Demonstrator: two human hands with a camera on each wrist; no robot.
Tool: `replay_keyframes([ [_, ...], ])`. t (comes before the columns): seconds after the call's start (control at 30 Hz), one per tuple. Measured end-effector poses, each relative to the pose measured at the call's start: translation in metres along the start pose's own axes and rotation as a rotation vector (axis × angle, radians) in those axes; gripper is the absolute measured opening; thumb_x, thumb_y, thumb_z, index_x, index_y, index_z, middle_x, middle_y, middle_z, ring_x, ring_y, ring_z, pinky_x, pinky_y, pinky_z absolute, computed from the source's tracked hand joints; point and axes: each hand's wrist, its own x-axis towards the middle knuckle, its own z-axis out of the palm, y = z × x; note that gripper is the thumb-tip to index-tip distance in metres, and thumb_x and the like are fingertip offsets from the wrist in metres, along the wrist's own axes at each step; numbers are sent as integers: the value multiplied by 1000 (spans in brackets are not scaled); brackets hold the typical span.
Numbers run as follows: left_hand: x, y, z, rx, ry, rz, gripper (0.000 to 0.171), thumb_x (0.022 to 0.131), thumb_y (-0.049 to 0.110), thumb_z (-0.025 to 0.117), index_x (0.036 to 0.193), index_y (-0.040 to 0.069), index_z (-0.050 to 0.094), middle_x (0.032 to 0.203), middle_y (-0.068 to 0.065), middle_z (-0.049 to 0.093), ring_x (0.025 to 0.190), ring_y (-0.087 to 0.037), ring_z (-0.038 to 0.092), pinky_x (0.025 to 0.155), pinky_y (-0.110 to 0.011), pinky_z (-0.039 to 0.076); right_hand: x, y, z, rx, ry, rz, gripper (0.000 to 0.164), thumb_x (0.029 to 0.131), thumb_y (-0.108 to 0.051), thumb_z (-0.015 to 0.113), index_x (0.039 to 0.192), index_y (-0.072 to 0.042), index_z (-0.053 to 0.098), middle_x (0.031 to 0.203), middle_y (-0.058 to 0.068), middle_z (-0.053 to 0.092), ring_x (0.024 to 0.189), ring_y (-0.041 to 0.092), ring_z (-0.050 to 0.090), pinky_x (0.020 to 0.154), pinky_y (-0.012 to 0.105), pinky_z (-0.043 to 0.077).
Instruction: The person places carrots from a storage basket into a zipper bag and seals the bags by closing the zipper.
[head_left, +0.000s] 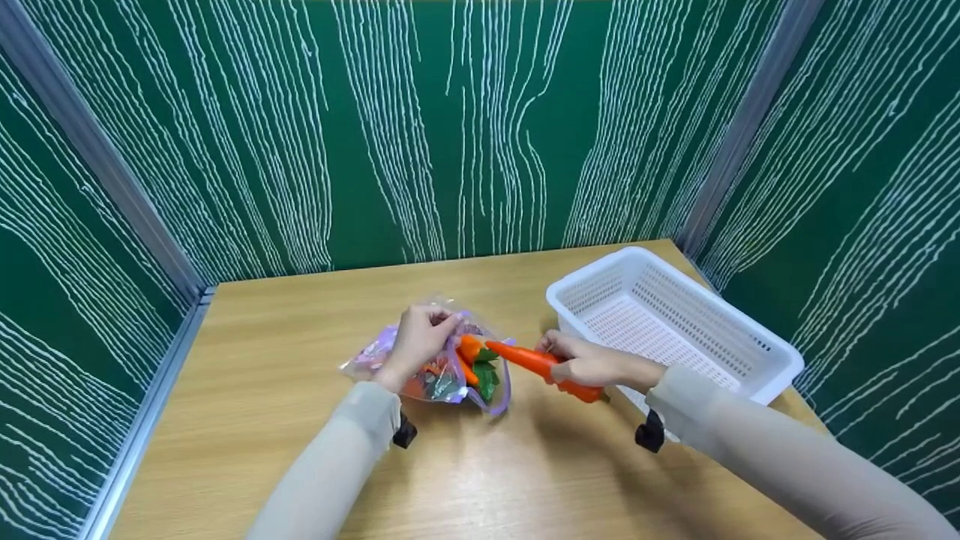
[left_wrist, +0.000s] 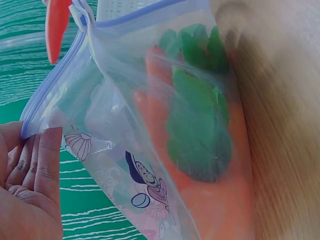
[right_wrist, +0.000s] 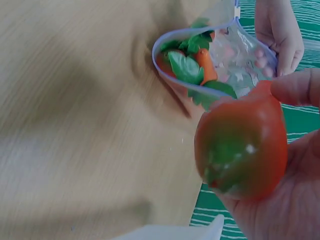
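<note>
In the head view my left hand (head_left: 421, 337) pinches the rim of a clear zip bag (head_left: 375, 352) with a purple edge. The left wrist view shows the left fingers on the upper edge of the bag (left_wrist: 115, 115), whose mouth gapes. Inside it lie orange carrots (right_wrist: 205, 62) and green leaves (right_wrist: 186, 67). My right hand (head_left: 592, 362) grips a red-orange carrot (head_left: 525, 358), its narrow tip pointing toward the bag's mouth. In the right wrist view, the thick end of this carrot (right_wrist: 245, 150) shows a green patch, with the thumb against its side.
A white plastic basket (head_left: 772, 360) with perforated walls stands right of the bag, beside the right forearm. Both are on a wooden table (head_left: 262, 375). Green panels (head_left: 382, 150) with wavy white lines rise behind and at both sides.
</note>
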Motion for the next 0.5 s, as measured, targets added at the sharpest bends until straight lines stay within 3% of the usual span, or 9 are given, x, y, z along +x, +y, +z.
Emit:
replay_keyframes([
  [0.33,1,-1,1,6,5,27,21,107,18,71,102,1,82,79,-4,73,65,-11,61,61,-20,52,7,2,14,-1,-34,24,43,97,-17,71,137,-5,57,124,16,69,103,27,65,95,44,55],
  [0.5,1,-1,3,5,21,48,21,106,16,71,100,-1,82,78,-6,73,64,-10,61,60,-19,51,14,1,26,62,35,-26,40,95,-15,76,128,3,63,113,16,75,94,20,67,88,33,56],
])
